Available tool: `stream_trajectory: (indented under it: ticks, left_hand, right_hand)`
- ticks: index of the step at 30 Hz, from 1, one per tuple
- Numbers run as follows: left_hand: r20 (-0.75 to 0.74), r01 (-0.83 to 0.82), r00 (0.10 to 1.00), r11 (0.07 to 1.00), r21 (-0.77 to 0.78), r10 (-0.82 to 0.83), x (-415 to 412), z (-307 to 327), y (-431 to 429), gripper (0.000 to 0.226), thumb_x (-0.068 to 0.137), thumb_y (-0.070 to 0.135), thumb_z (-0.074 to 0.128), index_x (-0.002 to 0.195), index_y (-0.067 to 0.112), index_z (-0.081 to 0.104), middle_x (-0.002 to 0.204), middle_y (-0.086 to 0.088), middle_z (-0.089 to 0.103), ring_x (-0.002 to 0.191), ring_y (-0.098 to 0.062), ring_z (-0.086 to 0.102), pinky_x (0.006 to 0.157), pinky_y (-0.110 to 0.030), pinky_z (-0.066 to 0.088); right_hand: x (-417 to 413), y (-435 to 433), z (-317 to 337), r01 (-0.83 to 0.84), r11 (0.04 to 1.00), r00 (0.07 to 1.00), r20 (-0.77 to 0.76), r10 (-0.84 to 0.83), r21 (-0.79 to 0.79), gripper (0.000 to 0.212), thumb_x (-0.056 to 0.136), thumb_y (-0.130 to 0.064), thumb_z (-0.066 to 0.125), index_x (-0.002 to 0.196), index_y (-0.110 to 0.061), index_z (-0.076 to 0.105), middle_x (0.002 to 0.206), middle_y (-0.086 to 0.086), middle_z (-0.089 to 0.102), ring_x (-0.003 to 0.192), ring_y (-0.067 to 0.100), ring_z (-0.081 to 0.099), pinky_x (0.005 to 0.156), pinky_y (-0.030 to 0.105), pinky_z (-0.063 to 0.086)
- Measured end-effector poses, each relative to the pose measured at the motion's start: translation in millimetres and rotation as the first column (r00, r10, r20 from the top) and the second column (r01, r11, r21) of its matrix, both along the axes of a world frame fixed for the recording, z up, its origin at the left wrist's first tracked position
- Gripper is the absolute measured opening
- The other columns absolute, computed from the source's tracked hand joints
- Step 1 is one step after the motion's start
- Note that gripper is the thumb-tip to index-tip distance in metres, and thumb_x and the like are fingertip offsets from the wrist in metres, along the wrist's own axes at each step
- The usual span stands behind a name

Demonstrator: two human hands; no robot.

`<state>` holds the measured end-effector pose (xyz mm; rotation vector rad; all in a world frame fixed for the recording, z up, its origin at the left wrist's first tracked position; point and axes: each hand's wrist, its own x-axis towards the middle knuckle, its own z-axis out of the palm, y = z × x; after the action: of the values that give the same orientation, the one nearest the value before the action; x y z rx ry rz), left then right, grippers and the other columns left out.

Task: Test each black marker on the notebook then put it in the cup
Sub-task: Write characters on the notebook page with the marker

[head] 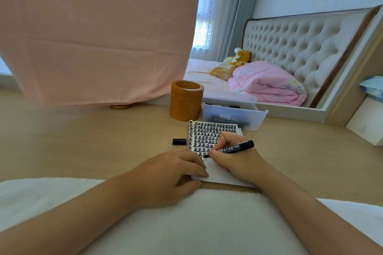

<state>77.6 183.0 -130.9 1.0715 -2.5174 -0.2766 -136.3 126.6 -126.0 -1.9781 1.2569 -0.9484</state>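
A small notebook (209, 136) lies open on the wooden desk, its upper page filled with rows of black marks. My right hand (234, 157) grips an uncapped black marker (236, 148), whose tip touches the page just below the marks. My left hand (176, 170) rests flat on the notebook's lower left corner. The marker's black cap (179, 141) lies on the desk just left of the notebook. A brown cylindrical cup (186, 100) stands behind the notebook, to the left.
A clear plastic bin (234, 115) holding more black markers sits behind the notebook, right of the cup. A pink cloth (93, 37) hangs over the desk's back left. A mirror behind shows a bed. White foam (364, 124) lies at the right.
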Motion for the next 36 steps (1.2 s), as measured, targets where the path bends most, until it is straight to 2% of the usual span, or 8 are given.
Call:
stream_trajectory:
  ticks: [4,10,14,19,22,26,33,36]
  left_hand:
    - [-0.001,-0.008,1.0,1.0,0.004,0.008,-0.1,-1.1,-0.6,0.03,0.095,0.037,0.056,0.123,0.037,0.065,0.125,0.024,0.056,0.116,0.008,0.043,0.094,-0.012,0.039]
    - [-0.006,-0.015,1.0,1.0,0.019,0.015,0.0,-0.5,-0.1,0.03,0.094,0.036,0.057,0.123,0.038,0.065,0.125,0.024,0.056,0.116,0.008,0.044,0.095,-0.017,0.041]
    - [-0.005,-0.013,1.0,1.0,0.024,0.014,-0.7,0.3,-0.4,0.03,0.094,0.036,0.057,0.123,0.038,0.065,0.125,0.024,0.056,0.116,0.007,0.044,0.096,-0.02,0.043]
    - [0.004,-0.011,1.0,1.0,0.02,0.011,-0.4,0.3,-0.5,0.03,0.095,0.037,0.056,0.124,0.037,0.065,0.126,0.024,0.055,0.116,0.007,0.043,0.097,-0.019,0.042]
    - [0.007,-0.013,1.0,1.0,0.026,0.012,-0.4,0.0,-0.6,0.03,0.095,0.036,0.056,0.124,0.037,0.064,0.127,0.024,0.055,0.116,0.008,0.043,0.096,-0.018,0.041]
    - [0.01,-0.011,1.0,1.0,0.024,0.011,-0.2,-0.2,-0.6,0.031,0.095,0.037,0.055,0.125,0.038,0.064,0.126,0.024,0.055,0.117,0.007,0.042,0.096,-0.019,0.041]
    - [0.006,-0.011,1.0,1.0,0.013,0.011,-0.3,-1.2,-0.9,0.03,0.096,0.036,0.056,0.124,0.038,0.064,0.126,0.025,0.055,0.117,0.009,0.041,0.095,-0.014,0.039]
    - [0.009,-0.014,1.0,1.0,0.01,0.014,-0.5,-1.3,-1.2,0.03,0.096,0.037,0.055,0.125,0.039,0.063,0.126,0.026,0.054,0.117,0.009,0.04,0.094,-0.011,0.038]
  right_hand:
    - [0.2,0.4,0.0,-0.022,0.998,0.999,-0.045,0.02,-0.051,0.02,0.077,-0.014,0.075,0.066,-0.012,0.059,0.068,-0.004,0.061,0.062,0.002,0.05,0.056,0.018,0.04]
    - [-0.5,1.0,-1.0,-0.019,0.998,1.0,-0.023,0.017,-0.059,0.021,0.078,-0.012,0.074,0.065,-0.015,0.057,0.067,-0.007,0.06,0.062,0.002,0.049,0.057,0.017,0.04]
    - [-1.6,1.2,-0.7,-0.049,0.997,0.998,-0.041,0.047,-0.055,0.02,0.078,-0.011,0.075,0.066,-0.009,0.059,0.067,-0.005,0.061,0.063,0.003,0.05,0.057,0.018,0.04]
    - [-2.2,0.1,-0.6,-0.03,0.998,0.999,-0.011,0.03,-0.055,0.021,0.079,-0.011,0.074,0.064,-0.012,0.058,0.066,-0.006,0.06,0.063,0.003,0.05,0.056,0.017,0.04]
    - [-1.1,-0.4,-1.0,-0.033,0.998,0.998,-0.05,0.03,-0.055,0.02,0.078,-0.012,0.073,0.066,-0.011,0.057,0.067,-0.004,0.058,0.063,0.003,0.049,0.055,0.018,0.04]
    - [-1.1,1.3,0.8,-0.031,0.998,0.999,-0.017,0.03,-0.06,0.018,0.08,-0.012,0.073,0.068,-0.009,0.059,0.07,-0.001,0.061,0.063,0.002,0.05,0.056,0.017,0.041]
    - [-3.1,3.6,3.2,-0.104,0.994,0.994,-0.036,0.103,-0.024,0.026,0.081,-0.013,0.074,0.063,-0.022,0.058,0.066,-0.01,0.06,0.061,0.002,0.05,0.055,0.015,0.039]
    - [-2.6,4.2,4.3,-0.104,0.994,0.994,-0.048,0.102,-0.029,0.026,0.08,-0.013,0.074,0.063,-0.023,0.058,0.065,-0.01,0.06,0.061,0.001,0.05,0.055,0.015,0.04]
